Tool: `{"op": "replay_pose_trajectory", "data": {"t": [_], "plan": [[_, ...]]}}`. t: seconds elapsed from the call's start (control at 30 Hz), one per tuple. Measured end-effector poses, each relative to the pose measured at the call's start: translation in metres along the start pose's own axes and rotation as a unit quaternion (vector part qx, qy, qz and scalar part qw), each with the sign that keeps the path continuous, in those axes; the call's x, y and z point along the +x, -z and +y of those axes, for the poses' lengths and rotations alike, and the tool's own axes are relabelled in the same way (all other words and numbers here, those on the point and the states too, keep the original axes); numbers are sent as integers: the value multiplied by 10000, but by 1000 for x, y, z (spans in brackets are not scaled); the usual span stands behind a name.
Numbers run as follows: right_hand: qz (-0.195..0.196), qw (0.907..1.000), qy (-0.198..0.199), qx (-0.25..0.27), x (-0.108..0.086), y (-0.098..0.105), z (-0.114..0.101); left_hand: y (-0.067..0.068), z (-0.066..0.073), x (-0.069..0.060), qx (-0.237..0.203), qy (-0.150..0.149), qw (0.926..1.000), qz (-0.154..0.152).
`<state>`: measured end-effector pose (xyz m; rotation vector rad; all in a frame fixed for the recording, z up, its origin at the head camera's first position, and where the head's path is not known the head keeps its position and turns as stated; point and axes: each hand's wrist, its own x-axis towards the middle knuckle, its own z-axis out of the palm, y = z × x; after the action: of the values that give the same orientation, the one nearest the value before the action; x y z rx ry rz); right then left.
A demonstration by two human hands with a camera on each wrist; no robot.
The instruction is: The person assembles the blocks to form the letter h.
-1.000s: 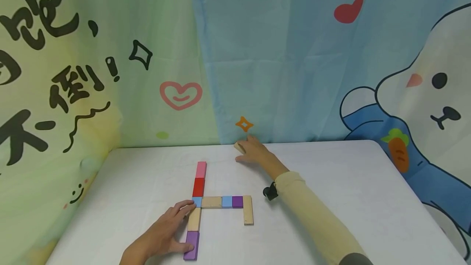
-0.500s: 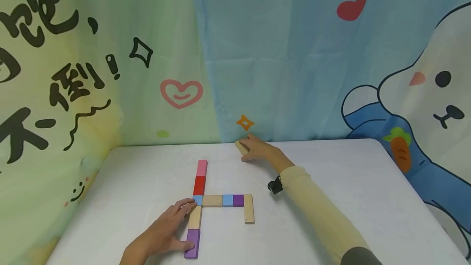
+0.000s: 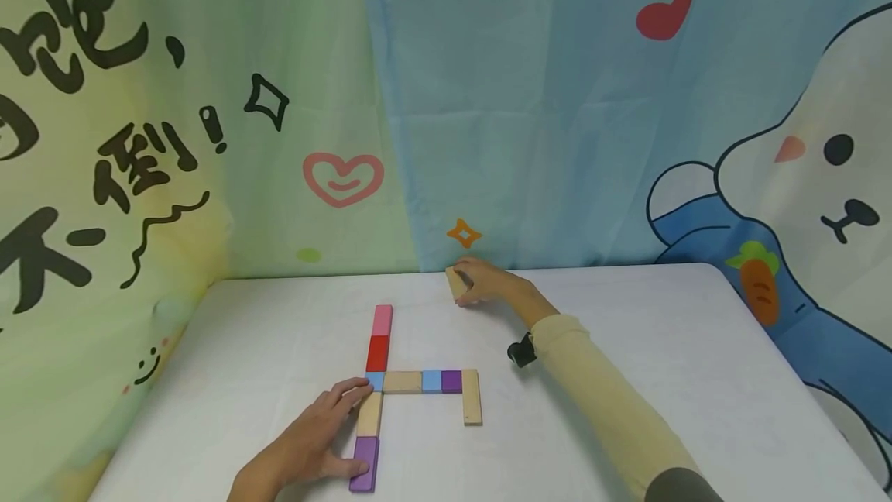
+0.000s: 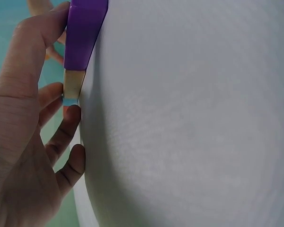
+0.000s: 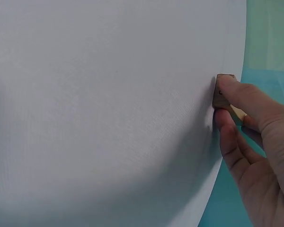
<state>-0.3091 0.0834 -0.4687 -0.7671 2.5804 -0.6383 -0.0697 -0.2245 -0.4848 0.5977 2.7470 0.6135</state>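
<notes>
My left hand [image 3: 303,436] rests beside a column of flat blocks. Its thumb touches the purple block [image 3: 365,462] at the near end, and its fingertips reach the light blue block [image 3: 375,381]. Between those two lies a plain wooden block [image 3: 368,414]; a red block [image 3: 378,352] and a pink block [image 3: 382,320] continue the column away from me. By the table's far edge, my right hand [image 3: 491,283] pinches another wooden block [image 5: 221,98] between thumb and fingers. That block sits at a slant in the head view, its right side partly covered by the hand.
Rightward from the column runs a row: a wooden block [image 3: 403,383], a light blue block [image 3: 432,381], a purple block [image 3: 451,381] and an upright-running wooden block [image 3: 471,397]. All lie on the white table [image 3: 571,300]. A printed curtain [image 3: 530,138] hangs directly behind its far edge.
My right hand has shifted slightly to the right, and the block it holds has turned and shows more of its face. The left hand and the laid blocks have stayed put.
</notes>
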Motion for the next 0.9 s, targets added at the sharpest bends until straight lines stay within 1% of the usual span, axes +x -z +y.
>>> {"op": "replay_pose_trajectory", "data": {"t": [0.17,0.3,0.4,0.53,0.63,0.9], "plan": [[63,9999,78,-128,3,0,2,1,0,0,-14,-62,10000,30],[125,9999,38,-66,4,-2,3,1,1,-1,17,-141,9999,93],[115,9999,-62,72,4,-4,4,1,1,0,49,-153,9998,125],[114,9988,-216,418,4,-7,7,-1,1,-1,67,-152,9998,139],[174,9976,-253,623,5,-10,10,-1,0,-1,60,-141,9998,130],[482,9952,-404,747,8,-17,13,0,0,-2,7,-89,9999,80]]}}
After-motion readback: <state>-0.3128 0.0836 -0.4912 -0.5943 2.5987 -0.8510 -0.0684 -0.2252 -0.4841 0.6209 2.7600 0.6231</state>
